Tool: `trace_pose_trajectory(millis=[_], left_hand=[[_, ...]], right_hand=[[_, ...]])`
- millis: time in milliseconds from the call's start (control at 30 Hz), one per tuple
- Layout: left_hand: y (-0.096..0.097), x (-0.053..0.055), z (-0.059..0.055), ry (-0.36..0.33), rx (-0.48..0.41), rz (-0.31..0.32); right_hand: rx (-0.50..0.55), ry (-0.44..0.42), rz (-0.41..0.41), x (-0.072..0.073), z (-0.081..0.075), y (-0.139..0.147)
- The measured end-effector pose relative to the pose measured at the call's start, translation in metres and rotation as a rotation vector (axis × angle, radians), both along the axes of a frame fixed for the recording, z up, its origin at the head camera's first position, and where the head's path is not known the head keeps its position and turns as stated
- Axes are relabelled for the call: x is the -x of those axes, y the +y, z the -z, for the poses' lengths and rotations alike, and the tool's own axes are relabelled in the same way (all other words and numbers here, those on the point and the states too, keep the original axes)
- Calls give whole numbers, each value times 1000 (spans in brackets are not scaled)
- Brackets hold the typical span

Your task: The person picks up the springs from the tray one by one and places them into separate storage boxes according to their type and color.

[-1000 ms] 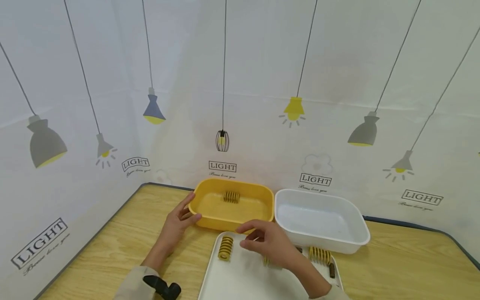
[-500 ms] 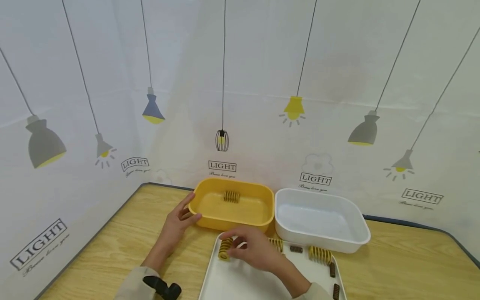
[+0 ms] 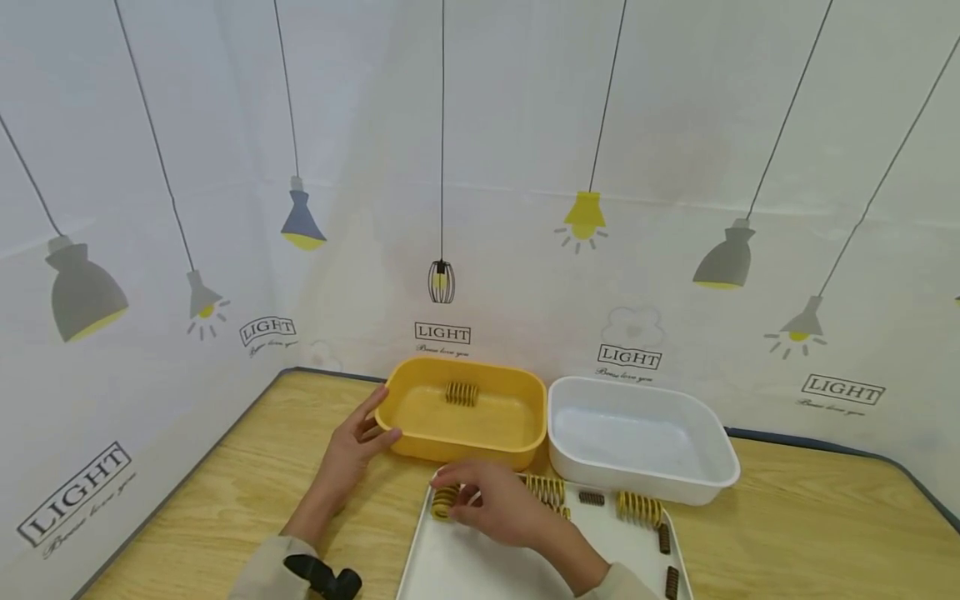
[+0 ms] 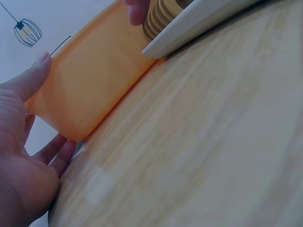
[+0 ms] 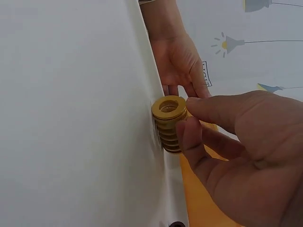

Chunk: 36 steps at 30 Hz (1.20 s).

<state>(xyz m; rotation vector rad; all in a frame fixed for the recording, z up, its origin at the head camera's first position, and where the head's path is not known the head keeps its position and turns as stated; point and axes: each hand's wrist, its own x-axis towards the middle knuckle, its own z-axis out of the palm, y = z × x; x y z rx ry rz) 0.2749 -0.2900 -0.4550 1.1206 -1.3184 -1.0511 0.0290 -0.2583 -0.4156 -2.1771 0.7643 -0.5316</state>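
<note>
A yellow plastic bin (image 3: 465, 450) stands at the back of the table with one yellow coil spring (image 3: 461, 394) lying in it. My left hand (image 3: 352, 450) holds the bin's left end, thumb on the near side and fingers at the far side. At the far left corner of a white tray (image 3: 480, 567), my right hand (image 3: 498, 504) pinches another yellow coil spring (image 5: 168, 125) between thumb and fingers. That spring rests against the tray's rim in the right wrist view; the fingers partly cover it.
A white bin (image 3: 637, 483) stands right of the yellow one. On the tray lie more yellow springs (image 3: 639, 508), some partly behind my right hand, and small dark springs (image 3: 592, 498). A printed curtain (image 3: 517, 275) rises behind the wooden table (image 3: 810, 533).
My right hand has moved left across the tray to the spring in the corner and closed its fingers on it. My left hand has stayed on the yellow bin.
</note>
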Motion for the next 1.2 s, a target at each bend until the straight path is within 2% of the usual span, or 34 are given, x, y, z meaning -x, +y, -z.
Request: trace_pose_trajectory(millis=[167,400,700,933,1200], left_hand=[[-4,-2,9,-4,31,-2],[-3,-2,10,6,34,0],[-3,-1,9,26,52,9],[-2,-1,6,-15,31,-5],[-3,-1,5,-32,40,-5]], right_hand=[[13,16,10,0,0,1],[29,53,53,2,1,0],[-109,24,92,7,5,0],[57,103,104,6,10,-4],[22,79,122,1,16,0]])
